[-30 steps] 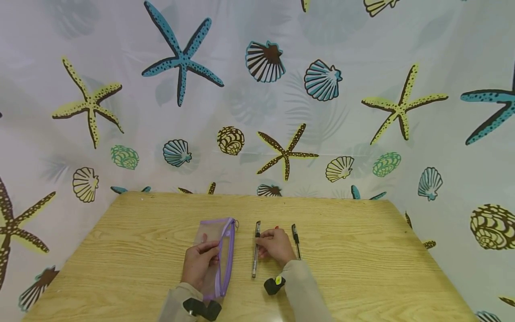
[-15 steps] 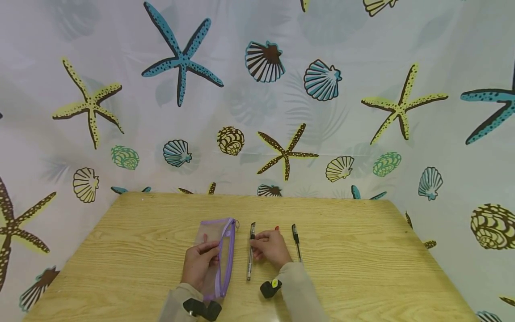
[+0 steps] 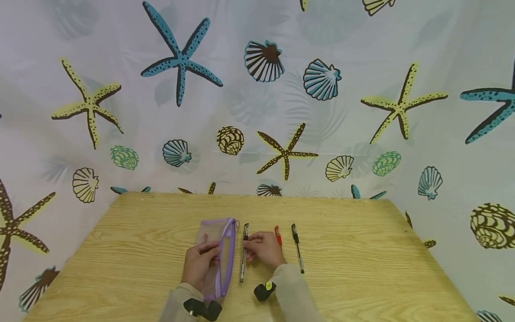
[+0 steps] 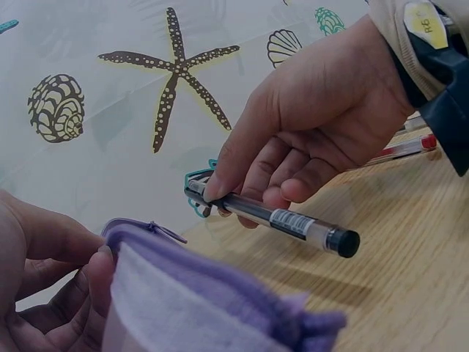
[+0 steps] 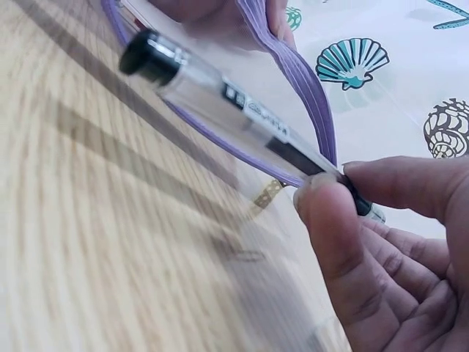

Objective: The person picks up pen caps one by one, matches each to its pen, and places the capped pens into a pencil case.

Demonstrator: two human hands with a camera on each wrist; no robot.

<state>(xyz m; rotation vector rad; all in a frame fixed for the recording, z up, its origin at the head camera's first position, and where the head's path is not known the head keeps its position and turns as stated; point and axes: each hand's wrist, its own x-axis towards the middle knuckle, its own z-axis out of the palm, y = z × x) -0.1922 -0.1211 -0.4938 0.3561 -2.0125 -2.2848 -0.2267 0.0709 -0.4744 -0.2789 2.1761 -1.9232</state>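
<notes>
A sheer pencil case (image 3: 209, 230) with purple trim lies left of centre, its zipper edge parted. My left hand (image 3: 200, 264) pinches one side of that opening between thumb and fingers. In my right hand (image 3: 265, 251) is a clear gel pen (image 5: 242, 110) with a black end, pinched between thumb and forefinger near its cap. The pen is held just right of the pencil case, raised over the table with a shadow below it in the left wrist view. Seen from the right wrist, the pen overlaps the purple zipper edge (image 5: 315, 95).
A red-capped pen (image 3: 278, 232) lies just beyond my right hand, partly covered by it. To its right is a black-capped pen (image 3: 297, 246) on the wooden table (image 3: 362, 259). A patterned curtain (image 3: 257, 107) surrounds the table.
My right hand has carried the gel pen leftward, closer to the pencil case. More of the red-capped and black-capped pens shows now. My left hand and the case stay put.
</notes>
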